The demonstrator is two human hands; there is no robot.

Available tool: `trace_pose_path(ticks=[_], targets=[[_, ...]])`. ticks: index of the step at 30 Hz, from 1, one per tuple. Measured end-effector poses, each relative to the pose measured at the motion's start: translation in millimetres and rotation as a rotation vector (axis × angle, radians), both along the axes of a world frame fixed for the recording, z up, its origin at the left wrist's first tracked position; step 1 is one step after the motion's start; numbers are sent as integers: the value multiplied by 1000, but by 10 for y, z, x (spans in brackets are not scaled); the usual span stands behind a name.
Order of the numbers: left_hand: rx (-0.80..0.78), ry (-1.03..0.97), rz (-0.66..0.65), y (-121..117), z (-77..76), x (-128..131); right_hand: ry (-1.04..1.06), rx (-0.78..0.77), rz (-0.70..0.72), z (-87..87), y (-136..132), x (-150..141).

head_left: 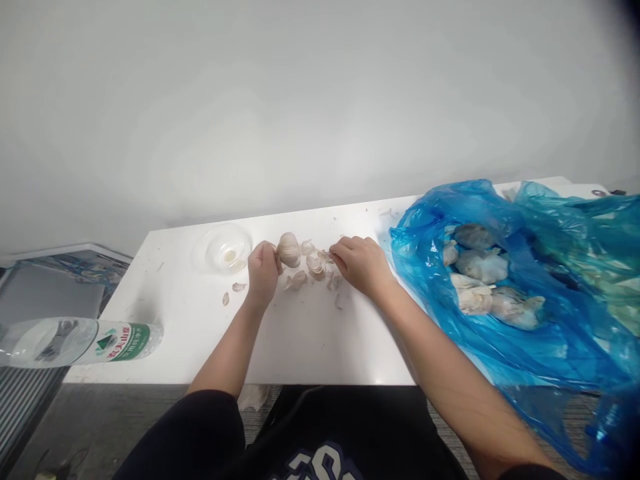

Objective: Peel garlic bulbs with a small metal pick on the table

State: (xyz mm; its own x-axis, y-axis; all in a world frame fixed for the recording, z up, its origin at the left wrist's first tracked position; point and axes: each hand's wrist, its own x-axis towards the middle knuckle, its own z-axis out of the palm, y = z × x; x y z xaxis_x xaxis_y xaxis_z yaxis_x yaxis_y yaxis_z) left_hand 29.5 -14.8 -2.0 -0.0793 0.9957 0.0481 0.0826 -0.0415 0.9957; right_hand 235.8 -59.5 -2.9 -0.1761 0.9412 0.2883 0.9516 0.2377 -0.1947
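My left hand (pixel 263 272) is closed around the stem of a garlic bulb (pixel 289 250), whose round end points to the right, above the white table (pixel 325 333). To the right, my right hand (pixel 361 263) pinches a bit of papery garlic skin (pixel 326 256) between thumb and fingers. Between the hands lies a loose pile of garlic peelings (pixel 316 265). A clear bowl (pixel 213 248) stands left of my left hand, with a small pale piece in it. Two unpeeled garlic cloves (pixel 226 299) lie in front of the bowl.
A large water bottle (pixel 120 341) stands at the table's left front. On the right, an open blue plastic bag (pixel 425 227) holds several garlic bulbs (pixel 483 265) and hangs over the front edge. A greenish bag (pixel 575 213) lies beyond it. The wall (pixel 300 107) borders the table's back.
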Motion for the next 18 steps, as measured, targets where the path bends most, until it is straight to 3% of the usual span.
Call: trace_pose_path(ticks=[4, 8, 13, 18], targets=[[186, 397, 101, 89, 91, -159, -21, -149, 76, 12, -10, -28], [285, 848, 52, 196, 256, -204, 45, -168, 26, -1, 77, -78], [215, 1370, -108, 375, 420, -52, -50, -187, 49, 5, 347, -199], [115, 1602, -269, 510, 411, 51, -137, -245, 116, 46, 386, -335]])
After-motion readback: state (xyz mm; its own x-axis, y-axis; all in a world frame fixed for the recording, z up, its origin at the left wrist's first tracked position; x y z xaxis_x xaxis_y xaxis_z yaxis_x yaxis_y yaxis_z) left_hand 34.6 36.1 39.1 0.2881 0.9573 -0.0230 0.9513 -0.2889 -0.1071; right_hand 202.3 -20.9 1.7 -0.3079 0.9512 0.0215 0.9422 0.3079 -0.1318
